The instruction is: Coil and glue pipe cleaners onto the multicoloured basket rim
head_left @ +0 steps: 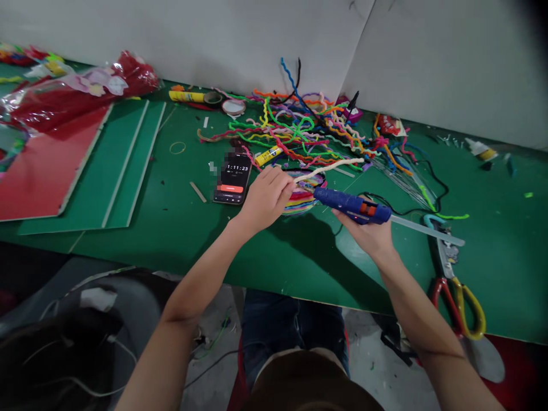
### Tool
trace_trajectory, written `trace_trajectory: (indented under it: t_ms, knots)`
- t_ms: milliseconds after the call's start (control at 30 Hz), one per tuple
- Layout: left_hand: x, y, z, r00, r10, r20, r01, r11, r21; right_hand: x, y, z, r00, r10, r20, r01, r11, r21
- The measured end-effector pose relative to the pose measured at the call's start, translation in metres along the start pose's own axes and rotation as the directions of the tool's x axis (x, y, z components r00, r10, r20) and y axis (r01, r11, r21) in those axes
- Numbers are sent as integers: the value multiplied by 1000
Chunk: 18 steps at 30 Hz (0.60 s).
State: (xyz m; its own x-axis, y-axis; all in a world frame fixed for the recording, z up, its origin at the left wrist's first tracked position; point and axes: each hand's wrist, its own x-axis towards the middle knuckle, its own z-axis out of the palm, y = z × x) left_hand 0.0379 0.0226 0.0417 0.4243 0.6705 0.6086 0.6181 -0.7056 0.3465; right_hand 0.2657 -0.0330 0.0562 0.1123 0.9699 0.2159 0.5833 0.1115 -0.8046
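A blue hot glue gun (349, 204) is in the grip of my right hand (369, 233), its nozzle pointing left and a clear glue stick (428, 229) poking out of its back. Between the closed fingers of my left hand (269, 195) is one end of a cream pipe cleaner (331, 168), which stretches away to the right. Just under the nozzle and left fingertips lies a round, multicoloured piece of pipe cleaners (299, 204), partly hidden by my left hand. The nozzle tip is close to my left fingertips; whether it touches the pipe cleaner I cannot tell.
Loose pipe cleaners (295, 128) lie heaped behind my hands. A phone (232, 178) showing a timer and a yellow glue tube (269, 156) are nearby. Scissors (447, 274) lie at right by the table edge. Green boards (132, 171) and a red board (51, 171) are at left.
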Motion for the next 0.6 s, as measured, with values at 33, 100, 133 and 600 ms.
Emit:
trace_trajectory:
  t_ms: [33,100,133,600]
  knots:
    - [0,0,0,1000,0,0,0,1000,-1,0,0,-1,1000,-1,2,1,1000,-11]
    - [0,0,0,1000,5,2,-5,1000,-4,-1,0,-1,1000,7,8,-7,1000,-22]
    - [0,0,0,1000,7,2,-7,1000,-4,-1,0,-2,1000,15,6,-15,1000,-22]
    - [0,-1,1,1000,5,-17,-5,1000,-17,-4,13,-18,977,188,-102,-187,982,12]
